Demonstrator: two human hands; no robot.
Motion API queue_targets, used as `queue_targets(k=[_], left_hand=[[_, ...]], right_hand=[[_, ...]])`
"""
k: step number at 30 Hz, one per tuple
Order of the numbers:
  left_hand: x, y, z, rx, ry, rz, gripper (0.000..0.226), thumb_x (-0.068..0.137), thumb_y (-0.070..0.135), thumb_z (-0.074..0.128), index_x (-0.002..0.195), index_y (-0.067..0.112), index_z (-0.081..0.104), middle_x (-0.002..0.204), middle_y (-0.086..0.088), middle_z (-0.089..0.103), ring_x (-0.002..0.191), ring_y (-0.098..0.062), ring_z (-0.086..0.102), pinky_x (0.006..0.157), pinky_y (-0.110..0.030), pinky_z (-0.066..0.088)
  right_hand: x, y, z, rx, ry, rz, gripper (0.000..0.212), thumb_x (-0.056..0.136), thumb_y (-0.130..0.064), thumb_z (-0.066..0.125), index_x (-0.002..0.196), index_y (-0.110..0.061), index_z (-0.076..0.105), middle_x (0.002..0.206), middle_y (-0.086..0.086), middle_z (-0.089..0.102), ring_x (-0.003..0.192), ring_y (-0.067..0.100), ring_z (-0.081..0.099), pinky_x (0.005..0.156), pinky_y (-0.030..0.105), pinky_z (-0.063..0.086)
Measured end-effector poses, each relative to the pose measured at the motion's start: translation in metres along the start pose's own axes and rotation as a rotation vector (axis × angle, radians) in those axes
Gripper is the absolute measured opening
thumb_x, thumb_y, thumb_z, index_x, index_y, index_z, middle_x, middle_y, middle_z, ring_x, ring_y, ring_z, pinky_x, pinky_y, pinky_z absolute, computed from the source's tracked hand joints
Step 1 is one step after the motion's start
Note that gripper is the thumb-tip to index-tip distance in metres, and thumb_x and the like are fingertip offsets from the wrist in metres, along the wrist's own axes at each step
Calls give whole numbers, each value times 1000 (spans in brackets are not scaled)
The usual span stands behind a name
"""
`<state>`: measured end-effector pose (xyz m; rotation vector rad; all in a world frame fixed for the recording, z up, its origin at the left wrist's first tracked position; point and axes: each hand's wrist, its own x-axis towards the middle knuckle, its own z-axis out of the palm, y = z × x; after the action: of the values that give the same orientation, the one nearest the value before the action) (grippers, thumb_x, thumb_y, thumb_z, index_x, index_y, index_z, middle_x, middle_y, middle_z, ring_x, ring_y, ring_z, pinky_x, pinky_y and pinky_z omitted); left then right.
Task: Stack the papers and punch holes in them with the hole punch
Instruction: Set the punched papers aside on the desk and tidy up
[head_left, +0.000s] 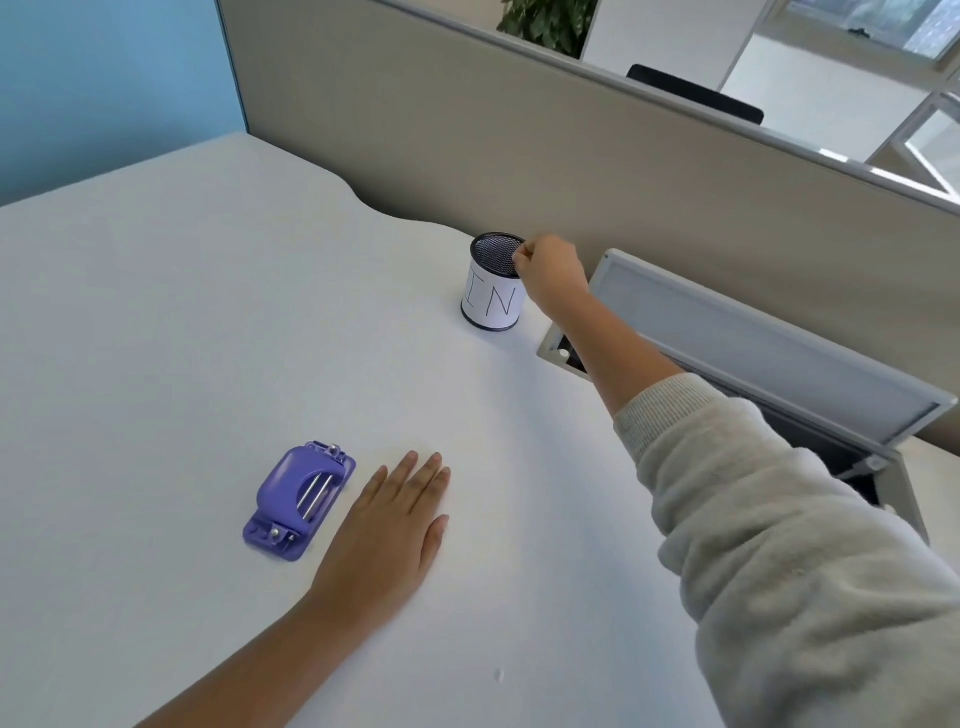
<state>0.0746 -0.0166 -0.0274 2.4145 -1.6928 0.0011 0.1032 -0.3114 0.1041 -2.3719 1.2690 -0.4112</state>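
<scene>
White desk (208, 312): left hand (384, 525) flat, splayed beside punch (298, 501); right hand (550, 270) pinched at cup (493, 283) rim. No papers visible; find them first.

Probably an office: desk (208, 312), cubicle partition (467, 145).

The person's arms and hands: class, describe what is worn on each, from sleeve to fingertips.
The right arm wears a loose, pale grey knit sleeve with a ribbed cuff, pushed partway up the forearm. The left arm shows no sleeve. The left hand and right hand show no gloves, rings or watch.
</scene>
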Motion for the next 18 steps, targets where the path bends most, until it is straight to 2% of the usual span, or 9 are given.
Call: queue_targets(k=[2, 5, 7, 8, 11, 15, 18], left_hand=[[0, 0, -1, -3, 9, -2, 59, 97, 35, 9, 125, 11, 55, 132, -4, 57, 123, -24, 53, 102, -37, 27], [2, 1, -1, 2, 12, -8, 59, 97, 35, 9, 125, 12, 55, 132, -3, 57, 123, -24, 52, 103, -36, 28], [1, 1, -2, -1, 12, -15, 58, 96, 35, 9, 125, 13, 55, 133, -2, 56, 124, -22, 52, 104, -35, 31], [0, 1, -2, -6, 14, -14, 58, 96, 35, 9, 124, 13, 55, 133, -2, 56, 124, -22, 52, 104, -36, 33], [0, 1, -5, -20, 4, -15, 59, 96, 34, 8, 124, 12, 56, 132, -4, 57, 123, -24, 52, 101, -40, 41], [0, 1, -7, -41, 10, 11, 47, 92, 29, 26, 124, 9, 55, 132, -7, 57, 123, -27, 52, 100, -45, 41], [-1, 1, -7, -58, 2, 14, 48, 90, 28, 28, 125, 8, 54, 133, -8, 56, 125, -28, 50, 101, -46, 39]], right_hand=[[-6, 1, -4, 29, 38, -27, 18, 91, -13, 43, 78, -8, 55, 76, 9, 51, 66, 22, 43, 53, 27, 35], [-24, 0, -11, 87, 95, -83, 24, 93, -16, 46, 91, 3, 60, 78, 12, 55, 69, 21, 47, 65, 33, 45], [-47, 1, -13, 107, 114, -147, 25, 92, -16, 47, 93, 4, 63, 75, 16, 57, 69, 19, 48, 66, 36, 46], [-62, 5, -12, 95, 112, -170, 24, 92, -17, 48, 92, 1, 64, 76, 13, 57, 70, 18, 49, 65, 35, 45], [-120, 22, -2, 65, 2, -193, 18, 91, -20, 51, 95, -8, 65, 85, 6, 60, 75, 20, 54, 68, 31, 45], [-206, 46, 7, 75, -230, -131, 18, 91, -19, 53, 97, -9, 66, 93, 3, 62, 82, 16, 56, 76, 27, 46], [-259, 58, 4, 73, -340, -89, 19, 91, -18, 52, 98, -8, 67, 94, 0, 61, 85, 13, 55, 80, 27, 46]])
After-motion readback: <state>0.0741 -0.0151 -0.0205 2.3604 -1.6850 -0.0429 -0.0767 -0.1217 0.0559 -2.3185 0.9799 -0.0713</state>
